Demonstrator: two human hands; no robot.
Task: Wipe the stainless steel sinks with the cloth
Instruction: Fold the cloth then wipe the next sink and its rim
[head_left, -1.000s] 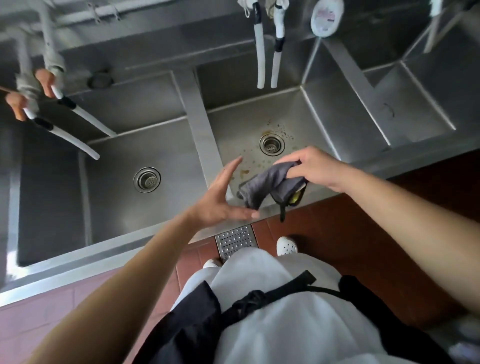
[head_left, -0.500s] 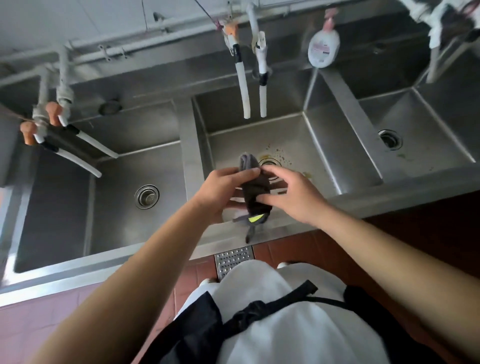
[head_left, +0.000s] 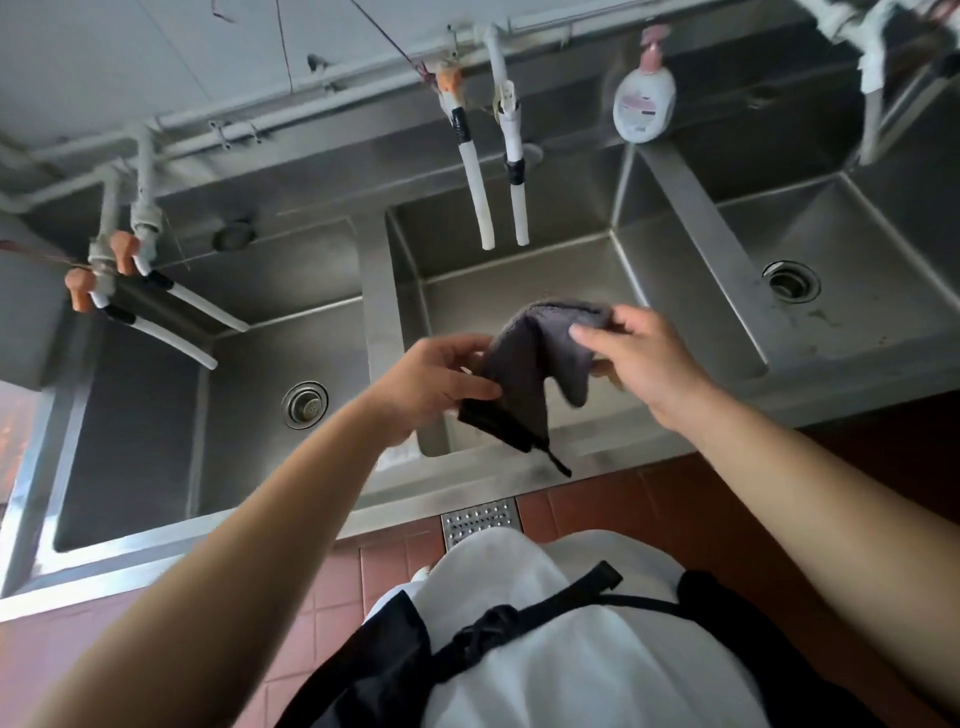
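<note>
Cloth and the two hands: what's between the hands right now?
In the head view, only the grey cloth spans the gap: the left hand pinches its lower edge, the right hand its upper fold, above the middle sink.

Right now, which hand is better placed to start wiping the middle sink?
Probably right. The right hand pinches the cloth at its top, over the middle sink; the left hand holds the lower edge, nearer the divider.

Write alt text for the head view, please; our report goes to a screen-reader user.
A person's left hand and right hand hold a dark grey cloth between them above the middle basin of a three-basin stainless steel sink unit. White hose taps hang over that basin, and a white pump soap bottle sits behind it.
</note>
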